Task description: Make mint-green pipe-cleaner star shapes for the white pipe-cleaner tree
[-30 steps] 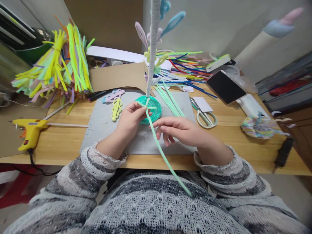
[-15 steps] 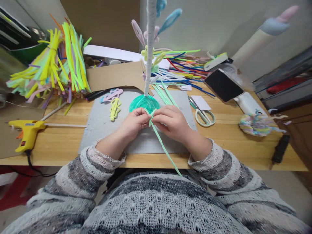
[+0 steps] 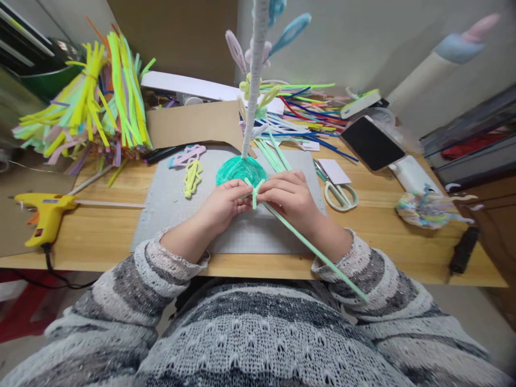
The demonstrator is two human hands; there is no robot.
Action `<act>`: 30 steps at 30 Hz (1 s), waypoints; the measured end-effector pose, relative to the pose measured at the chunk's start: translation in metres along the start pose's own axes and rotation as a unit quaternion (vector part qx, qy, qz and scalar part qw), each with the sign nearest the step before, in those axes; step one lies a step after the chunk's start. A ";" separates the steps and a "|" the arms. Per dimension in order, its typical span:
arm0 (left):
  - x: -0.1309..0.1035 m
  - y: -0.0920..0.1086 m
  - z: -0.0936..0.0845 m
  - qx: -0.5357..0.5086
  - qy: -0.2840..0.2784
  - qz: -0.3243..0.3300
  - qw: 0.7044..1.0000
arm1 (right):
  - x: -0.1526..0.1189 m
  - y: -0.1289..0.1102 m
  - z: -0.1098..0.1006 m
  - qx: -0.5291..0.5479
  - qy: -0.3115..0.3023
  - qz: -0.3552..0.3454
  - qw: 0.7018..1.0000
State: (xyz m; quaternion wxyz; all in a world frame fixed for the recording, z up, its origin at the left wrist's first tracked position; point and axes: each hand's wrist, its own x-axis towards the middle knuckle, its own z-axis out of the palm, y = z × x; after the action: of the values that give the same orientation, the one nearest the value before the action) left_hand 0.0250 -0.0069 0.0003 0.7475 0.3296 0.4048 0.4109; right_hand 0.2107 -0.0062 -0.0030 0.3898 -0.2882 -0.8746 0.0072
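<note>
Both my hands pinch a light green pipe cleaner (image 3: 306, 243), bent into a small Y-shaped knot between my fingertips. My left hand (image 3: 227, 203) is closed on the left side of the knot. My right hand (image 3: 291, 196) grips its right side, and the long tail slants down past my right wrist over the sleeve. Just behind the fingers lies a round green base (image 3: 237, 169) with a white wrapped stem (image 3: 252, 91) rising from it, bearing pastel loops. More light green pipe cleaners (image 3: 271, 153) rest behind my right hand.
A grey cutting mat (image 3: 161, 226) lies under my hands, with a yellow zigzag piece (image 3: 192, 178) and a pink-blue one (image 3: 189, 155). A yellow glue gun (image 3: 48, 212) is at left, scissors (image 3: 341, 196) and a phone (image 3: 373, 142) at right. Pipe cleaner bundles (image 3: 86, 102) stand back left.
The long tail of the pipe cleaner has swung to the right, from hanging toward my lap to crossing my right sleeve. The small knot now shows more openly between my fingertips.
</note>
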 end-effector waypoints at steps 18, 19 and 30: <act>-0.002 -0.007 0.006 0.234 0.051 0.151 0.959 | 0.000 -0.006 0.002 -0.029 0.036 0.002 0.999; -0.003 -0.007 0.006 0.251 0.045 0.151 0.955 | 0.000 -0.007 0.001 -0.025 0.039 0.019 0.999; -0.005 -0.005 0.005 0.289 0.015 0.132 0.948 | 0.006 -0.005 0.002 0.257 0.023 0.259 0.931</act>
State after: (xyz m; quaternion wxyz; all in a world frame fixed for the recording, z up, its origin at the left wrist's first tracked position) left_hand 0.0295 -0.0144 0.0000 0.5530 0.5759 0.4700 0.3764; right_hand 0.2038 -0.0068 0.0004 0.4554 -0.3944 -0.7288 0.3256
